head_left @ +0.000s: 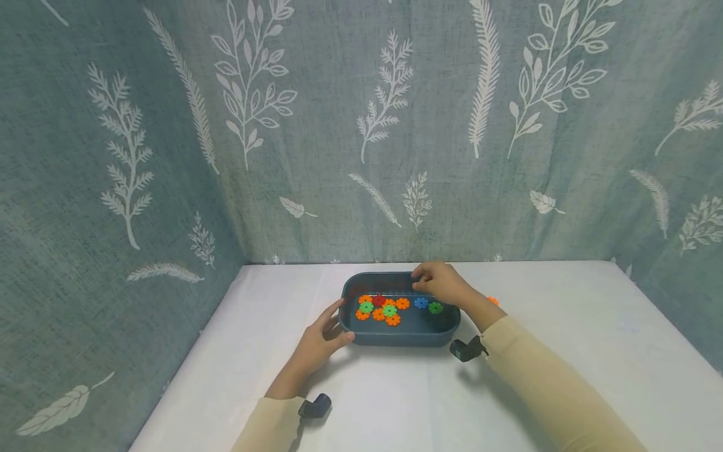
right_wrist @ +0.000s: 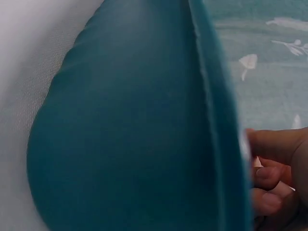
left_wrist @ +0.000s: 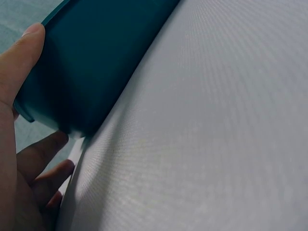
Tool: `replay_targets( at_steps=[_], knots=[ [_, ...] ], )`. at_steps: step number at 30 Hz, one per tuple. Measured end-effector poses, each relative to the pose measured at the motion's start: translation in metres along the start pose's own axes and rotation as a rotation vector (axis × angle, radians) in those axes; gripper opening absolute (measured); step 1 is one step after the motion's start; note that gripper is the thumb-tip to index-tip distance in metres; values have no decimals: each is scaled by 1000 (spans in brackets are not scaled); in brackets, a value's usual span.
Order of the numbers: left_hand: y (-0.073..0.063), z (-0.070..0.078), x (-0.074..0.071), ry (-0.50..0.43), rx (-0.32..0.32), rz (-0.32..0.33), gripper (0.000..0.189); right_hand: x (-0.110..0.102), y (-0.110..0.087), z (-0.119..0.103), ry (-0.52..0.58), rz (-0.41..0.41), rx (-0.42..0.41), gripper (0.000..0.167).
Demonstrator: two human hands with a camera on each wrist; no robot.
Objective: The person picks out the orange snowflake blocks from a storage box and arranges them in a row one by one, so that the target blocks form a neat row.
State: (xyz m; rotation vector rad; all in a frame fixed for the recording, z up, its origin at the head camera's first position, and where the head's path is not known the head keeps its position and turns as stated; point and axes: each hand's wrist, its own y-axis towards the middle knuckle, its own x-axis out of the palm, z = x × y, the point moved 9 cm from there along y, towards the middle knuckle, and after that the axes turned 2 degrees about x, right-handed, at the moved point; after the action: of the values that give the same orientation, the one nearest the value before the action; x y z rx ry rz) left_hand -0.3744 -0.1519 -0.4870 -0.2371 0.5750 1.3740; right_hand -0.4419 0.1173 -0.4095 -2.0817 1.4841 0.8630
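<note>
Nearest, two cream sleeves (head_left: pixel 553 383), each with a black device (head_left: pixel 316 407) at the cuff, are reaching over a white worktop (head_left: pixel 390 402). The hands are working apart: the left hand (head_left: pixel 312 347) is gripping the left end of a dark blue bin (head_left: pixel 398 339), its thumb on the near side. The bin is sitting towards the worktop's far side, its long axis running left to right, its opening facing up. Inside, eleven notched discs (head_left: pixel 393 320) are showing: six orange, two light green and one red lying left, one blue and one dark green lying right. The right hand (head_left: pixel 445 284) is bending its fingers at the far rim; whether it is pinching anything, I cannot tell. Past its forearm, one orange piece (head_left: pixel 493 301) is peeping out. Farthest, leaf-patterned cloth (head_left: pixel 333 138) is hanging.
</note>
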Motion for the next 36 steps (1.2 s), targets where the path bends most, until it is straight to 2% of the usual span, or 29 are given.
replay_targets(
  at_steps=[7,17,26,32,36],
  knots=[
    [-1,2,0,-4,7,2,77,22,14,4,-6,-54,32,27],
    [-1,-1,3,-13,4,-3,79,41,20,13,-17,-47,61,19],
    [-1,5,0,-9,-8,-1,77,45,23,12,-166,-46,61,16],
    [-2,4,0,-21,-19,4,78,50,25,13,-288,-52,63,21],
    [-3,4,0,-26,-25,5,78,54,26,15,-329,-72,79,25]
  ],
)
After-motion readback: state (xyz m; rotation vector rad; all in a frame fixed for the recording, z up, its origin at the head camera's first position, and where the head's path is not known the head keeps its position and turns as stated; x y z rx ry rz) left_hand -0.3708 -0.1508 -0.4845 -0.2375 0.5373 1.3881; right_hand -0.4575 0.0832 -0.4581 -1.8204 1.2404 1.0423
